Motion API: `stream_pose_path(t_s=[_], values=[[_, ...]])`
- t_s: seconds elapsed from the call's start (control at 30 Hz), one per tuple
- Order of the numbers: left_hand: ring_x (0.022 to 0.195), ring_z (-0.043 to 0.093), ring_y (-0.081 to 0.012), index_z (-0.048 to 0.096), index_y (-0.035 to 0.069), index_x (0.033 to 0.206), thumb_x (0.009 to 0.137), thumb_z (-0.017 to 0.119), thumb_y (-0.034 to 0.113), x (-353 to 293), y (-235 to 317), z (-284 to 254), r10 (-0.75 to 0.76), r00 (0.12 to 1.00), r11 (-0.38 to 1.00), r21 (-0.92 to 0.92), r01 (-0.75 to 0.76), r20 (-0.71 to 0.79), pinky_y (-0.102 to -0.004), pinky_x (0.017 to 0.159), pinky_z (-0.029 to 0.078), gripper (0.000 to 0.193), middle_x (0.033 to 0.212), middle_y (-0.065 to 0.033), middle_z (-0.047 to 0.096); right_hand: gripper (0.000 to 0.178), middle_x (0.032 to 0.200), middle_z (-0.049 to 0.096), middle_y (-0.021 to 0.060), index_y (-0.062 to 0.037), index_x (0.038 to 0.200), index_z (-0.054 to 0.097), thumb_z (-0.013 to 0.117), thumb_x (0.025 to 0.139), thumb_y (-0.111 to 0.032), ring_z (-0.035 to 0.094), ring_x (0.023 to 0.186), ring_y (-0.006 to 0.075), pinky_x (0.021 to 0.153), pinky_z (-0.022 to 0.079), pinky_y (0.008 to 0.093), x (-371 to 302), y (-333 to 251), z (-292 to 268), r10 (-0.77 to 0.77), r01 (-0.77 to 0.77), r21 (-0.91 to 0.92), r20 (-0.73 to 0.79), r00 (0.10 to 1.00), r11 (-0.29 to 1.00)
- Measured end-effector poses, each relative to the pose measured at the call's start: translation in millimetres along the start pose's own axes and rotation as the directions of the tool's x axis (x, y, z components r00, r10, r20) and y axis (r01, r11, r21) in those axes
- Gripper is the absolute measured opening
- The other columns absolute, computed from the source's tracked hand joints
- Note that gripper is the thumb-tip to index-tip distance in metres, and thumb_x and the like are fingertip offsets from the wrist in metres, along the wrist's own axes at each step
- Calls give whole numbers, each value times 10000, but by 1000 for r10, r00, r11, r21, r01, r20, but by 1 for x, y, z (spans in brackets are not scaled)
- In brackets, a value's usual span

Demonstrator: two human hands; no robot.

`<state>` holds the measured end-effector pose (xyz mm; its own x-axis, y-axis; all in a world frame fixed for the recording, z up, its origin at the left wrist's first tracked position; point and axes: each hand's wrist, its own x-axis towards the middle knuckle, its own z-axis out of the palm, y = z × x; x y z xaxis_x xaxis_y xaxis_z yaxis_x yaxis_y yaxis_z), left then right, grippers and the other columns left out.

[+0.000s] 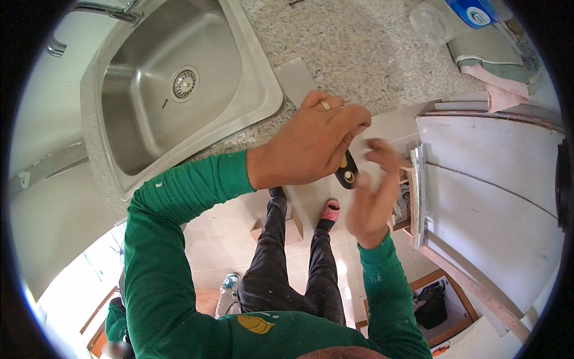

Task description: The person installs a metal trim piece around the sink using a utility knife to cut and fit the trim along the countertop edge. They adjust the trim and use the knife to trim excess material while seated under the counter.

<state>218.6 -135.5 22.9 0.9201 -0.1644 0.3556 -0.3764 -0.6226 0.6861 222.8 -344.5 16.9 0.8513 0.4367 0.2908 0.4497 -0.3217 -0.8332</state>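
My left hand (314, 140) is closed over the counter's front edge, with a ring on one finger. It grips a tool with a black-and-yellow handle (347, 173); the handle's rounded end, with a hole in it, sticks out below the palm. The fingers hide the rest of the tool. Just beyond them, a flat grey piece (296, 81) shows against the counter; whether it belongs to the tool, I cannot tell. My right hand (376, 194), smeared by motion, is beside the handle's end with its fingers apart and nothing visible in it.
A steel sink (230, 122) is set into the speckled stone counter (359, 48) at left, with a small dark bit near its drain. A clear bottle (436, 24) and folded cloths (493, 66) lie far right. Pale panels (484, 197) stand at right; a cardboard box (287, 227) is on the floor.
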Motion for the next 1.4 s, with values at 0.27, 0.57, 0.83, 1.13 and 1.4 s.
stream_pose_path(t_s=[0.27,0.57,0.83,1.13,1.4], values=[[953,698,-313,594,79,1226,999,650,45,6,1,7,-85,990,996,-41,81,-111,-464,963,399,236,1010,-90,718,441,1289,518,223,-30,1352,452,465,1109,-398,548,1237,344,1187,390,603,40,-1,37,-388,349,-169,-384,838,922],[927,670,-306,604,116,1225,1033,605,39,2,1,6,-108,991,993,-61,103,-79,-477,1036,348,207,1018,-84,693,562,1300,602,217,-14,1328,540,482,1105,-528,596,1254,387,1177,409,581,11,12,46,-390,401,-86,-483,784,912],[939,673,-299,602,101,1211,1016,608,36,-1,0,6,-145,985,989,-32,143,-93,-470,1025,352,205,1029,-92,700,465,1284,535,227,-22,1322,501,613,983,-319,511,1205,368,1196,378,612,24,13,45,-211,229,58,-219,953,972],[953,672,-323,603,91,1226,1010,602,14,-1,6,10,-107,985,994,5,108,-135,-491,1030,347,229,1031,-95,704,611,1269,536,191,-22,1255,510,560,1056,-599,543,1231,356,1216,363,597,32,13,49,-304,276,-145,-242,921,950],[965,664,-318,608,93,1211,972,630,19,-1,-3,7,-111,982,993,-48,105,-155,-486,1034,349,251,1014,-90,694,593,1220,505,192,-33,1309,494,661,947,-472,531,1141,343,1207,334,693,-1,1,37,-194,219,7,-433,880,976]])
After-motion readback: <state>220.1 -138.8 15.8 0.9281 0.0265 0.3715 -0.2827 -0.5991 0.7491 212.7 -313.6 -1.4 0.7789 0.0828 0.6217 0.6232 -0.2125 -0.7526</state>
